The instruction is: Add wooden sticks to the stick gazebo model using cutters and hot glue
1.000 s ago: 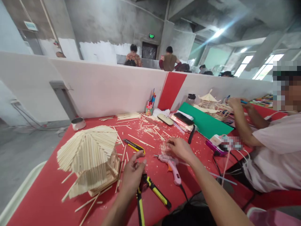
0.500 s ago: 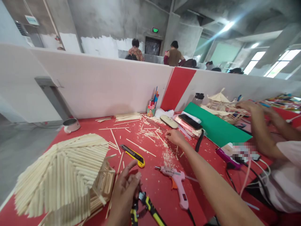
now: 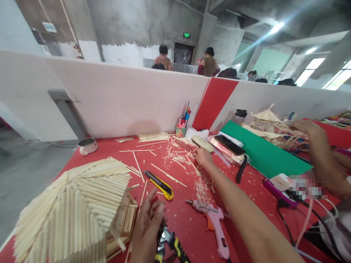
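My right hand [image 3: 202, 156] reaches far across the red table [image 3: 104, 153], its fingers curled down among loose wooden sticks [image 3: 175, 160] near a beige remote-like object [image 3: 202, 143]. What it grips, if anything, is hidden. My left hand [image 3: 147, 228] lies near the front edge with fingers stretched out, resting over yellow-handled cutting pliers [image 3: 170, 246], right beside a small house built of wooden sticks [image 3: 74, 208]. A yellow utility knife [image 3: 159, 184] and a pink glue gun [image 3: 215, 226] lie between my arms.
A pen cup [image 3: 181, 128] and a stick bundle [image 3: 150, 136] stand by the white partition. A green mat [image 3: 260, 151], a phone [image 3: 229, 144] and a metal bowl [image 3: 87, 145] are on the table. A co-worker's arm [image 3: 322, 157] works at another stick model [image 3: 270, 124] on the right.
My right hand has moved away from the glue gun toward the far stick pile. The view has closed in, so the stick house looms larger at lower left. My left hand stays by the pliers.
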`<control>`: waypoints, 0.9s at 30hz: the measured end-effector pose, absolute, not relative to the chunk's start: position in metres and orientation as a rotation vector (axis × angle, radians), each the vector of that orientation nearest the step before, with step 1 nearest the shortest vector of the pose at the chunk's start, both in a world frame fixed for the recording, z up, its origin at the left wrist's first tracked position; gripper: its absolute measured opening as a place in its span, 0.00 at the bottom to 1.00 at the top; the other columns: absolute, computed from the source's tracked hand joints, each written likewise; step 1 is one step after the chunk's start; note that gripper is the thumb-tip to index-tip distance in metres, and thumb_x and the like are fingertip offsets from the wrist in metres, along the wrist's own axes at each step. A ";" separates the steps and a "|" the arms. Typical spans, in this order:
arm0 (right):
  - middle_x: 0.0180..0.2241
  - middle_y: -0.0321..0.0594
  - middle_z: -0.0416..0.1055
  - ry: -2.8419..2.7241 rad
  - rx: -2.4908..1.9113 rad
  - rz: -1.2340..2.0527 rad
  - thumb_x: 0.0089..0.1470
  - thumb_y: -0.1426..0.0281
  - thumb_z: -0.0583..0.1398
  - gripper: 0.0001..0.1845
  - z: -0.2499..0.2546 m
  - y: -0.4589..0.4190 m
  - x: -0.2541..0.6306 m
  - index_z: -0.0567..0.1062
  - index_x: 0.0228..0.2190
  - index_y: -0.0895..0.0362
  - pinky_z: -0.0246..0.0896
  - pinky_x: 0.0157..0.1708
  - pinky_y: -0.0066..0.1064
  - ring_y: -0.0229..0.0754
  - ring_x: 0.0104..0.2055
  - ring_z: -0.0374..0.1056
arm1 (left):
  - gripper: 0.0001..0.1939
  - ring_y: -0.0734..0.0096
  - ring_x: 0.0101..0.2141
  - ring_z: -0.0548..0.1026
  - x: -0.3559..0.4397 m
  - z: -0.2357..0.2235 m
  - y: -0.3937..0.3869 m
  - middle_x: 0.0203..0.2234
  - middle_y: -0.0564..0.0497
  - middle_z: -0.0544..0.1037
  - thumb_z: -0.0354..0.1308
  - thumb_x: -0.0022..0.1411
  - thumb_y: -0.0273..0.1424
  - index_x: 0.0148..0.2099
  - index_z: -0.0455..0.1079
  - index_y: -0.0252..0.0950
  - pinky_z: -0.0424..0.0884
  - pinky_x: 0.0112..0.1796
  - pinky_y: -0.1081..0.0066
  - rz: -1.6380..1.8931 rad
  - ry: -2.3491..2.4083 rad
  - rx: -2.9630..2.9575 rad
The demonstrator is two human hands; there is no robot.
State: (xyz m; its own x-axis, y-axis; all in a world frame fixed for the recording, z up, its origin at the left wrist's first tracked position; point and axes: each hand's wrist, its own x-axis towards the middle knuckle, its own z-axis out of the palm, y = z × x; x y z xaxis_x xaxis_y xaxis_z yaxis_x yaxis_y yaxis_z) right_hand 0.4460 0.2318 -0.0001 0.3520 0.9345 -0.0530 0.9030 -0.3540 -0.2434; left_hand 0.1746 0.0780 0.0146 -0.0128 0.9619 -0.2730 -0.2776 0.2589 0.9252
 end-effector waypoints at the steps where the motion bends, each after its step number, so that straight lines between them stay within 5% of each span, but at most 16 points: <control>1: 0.49 0.42 0.66 -1.672 -2.444 0.275 0.58 0.62 0.57 0.17 -0.001 0.233 0.447 0.68 0.47 0.55 0.65 0.45 0.40 0.42 0.46 0.66 | 0.34 0.70 0.30 0.72 0.175 0.015 0.078 0.33 0.49 0.74 0.62 0.48 0.49 0.56 0.66 0.41 0.68 0.31 0.73 1.165 1.156 0.780; 27: 0.48 0.43 0.66 -1.929 -1.910 0.748 0.58 0.62 0.57 0.19 -0.001 0.245 0.411 0.67 0.48 0.58 0.66 0.44 0.41 0.43 0.46 0.67 | 0.35 0.78 0.21 0.66 0.173 0.007 0.080 0.30 0.52 0.74 0.64 0.47 0.47 0.56 0.64 0.40 0.63 0.24 0.75 1.182 1.070 0.670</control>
State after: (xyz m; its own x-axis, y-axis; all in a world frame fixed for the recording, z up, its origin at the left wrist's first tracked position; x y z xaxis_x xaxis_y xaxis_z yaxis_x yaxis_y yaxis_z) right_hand 0.4109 0.2453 -0.0010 -0.0517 0.9899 -0.1317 0.8200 -0.0332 -0.5714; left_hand 0.1731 0.0801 0.0072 0.0153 0.9525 -0.3042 -0.3973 0.2850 0.8723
